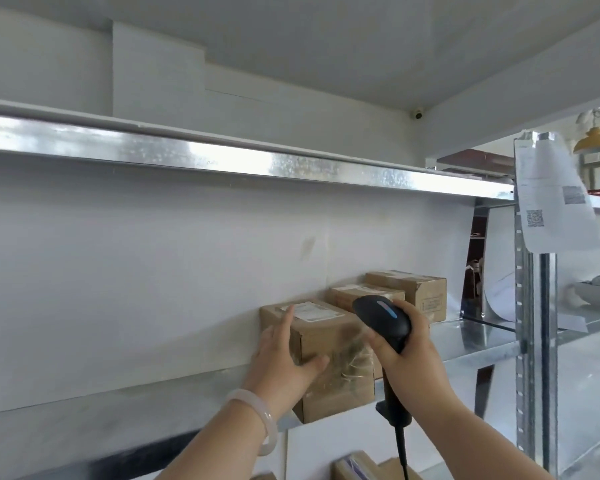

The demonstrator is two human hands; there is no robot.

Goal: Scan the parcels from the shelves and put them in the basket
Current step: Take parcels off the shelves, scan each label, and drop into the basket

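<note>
Head view, looking up at metal racking.

Counted on the middle shelf [482, 344]: three brown cardboard parcels, in a row along the white back wall toward the right end.
- Near parcel [326, 337]: largest of the three, with clear tape crinkled over the front face.
- Middle parcel [357, 294]: just behind the near one; touching or not, cannot tell.
- Far parcel [413, 285]: last in the row, with a faint printed panel on its end face, unreadable.

One white label [314, 311] on top of the near parcel, and one on each of the other two. Print too small and blurred to read.

Left hand [284, 362] open, flat against the near parcel's left face. Fingers straight, reaching to the top edge, and thumb spread across the front face. One pale bracelet [257, 420] on that wrist.

Right hand [409, 344] wrapped tight round the handle of one black scanner [385, 317]. Scanner head with a blue strip, held in front of the middle parcel. One black cable [401, 452] hanging from the handle's base.

One paper sheet [551, 202] fixed to the rack upright at right, bearing one QR code [534, 218] and one grey code patch; text illegible.

At least two lower parcels [354, 465] partly in frame at the bottom edge.

One dome camera [418, 114] in the ceiling corner.
</note>
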